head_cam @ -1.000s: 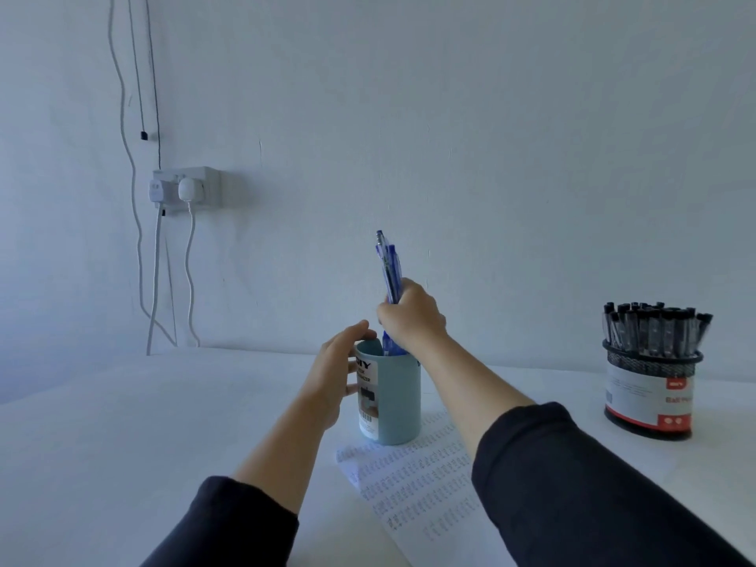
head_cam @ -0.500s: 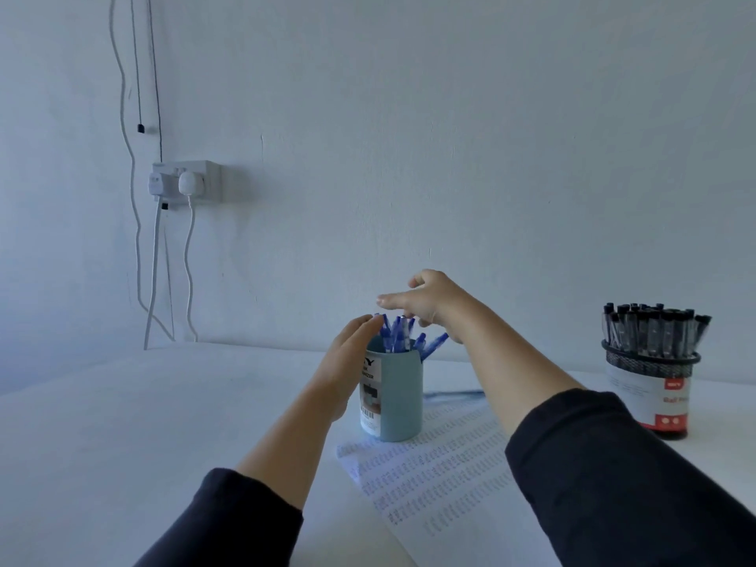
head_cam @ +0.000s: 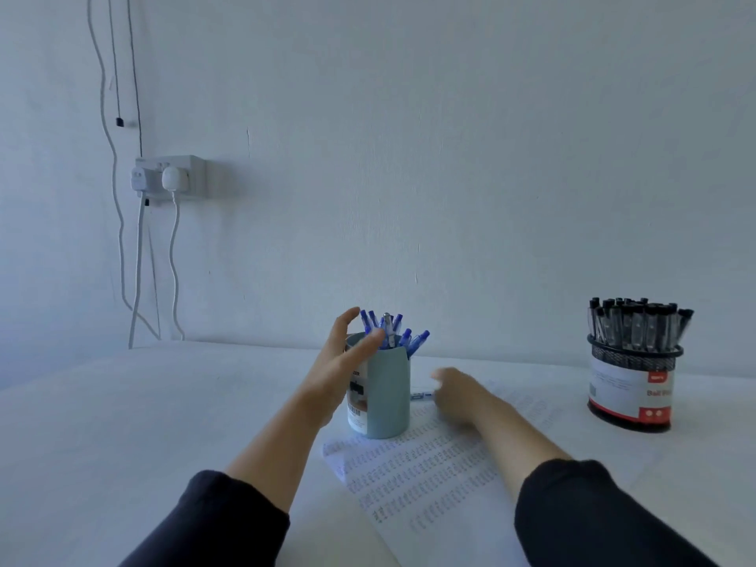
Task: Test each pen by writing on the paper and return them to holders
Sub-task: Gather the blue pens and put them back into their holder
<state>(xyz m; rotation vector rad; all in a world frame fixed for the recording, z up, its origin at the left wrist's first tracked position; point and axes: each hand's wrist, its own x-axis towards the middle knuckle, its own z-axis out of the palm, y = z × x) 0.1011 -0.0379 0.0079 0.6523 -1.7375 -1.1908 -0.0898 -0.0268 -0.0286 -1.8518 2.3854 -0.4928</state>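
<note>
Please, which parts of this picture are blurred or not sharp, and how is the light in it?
In the head view the right hand is smeared by motion blur, so its fingers cannot be told apart; the left hand at the blue cup is softer only at the fingertips. The black pens' holder looks sharp. The light is dim, even and bluish, with no glare; the paper's writing is too fine to read.

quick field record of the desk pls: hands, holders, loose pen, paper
left hand: open, fingers against the teal holder
right hand: blurred, low over the paper, at the loose pen; grip unclear
teal holder: upright on the paper, blue pens inside
black mesh holder: far right, full of black pens
paper: rows of written marks
</note>
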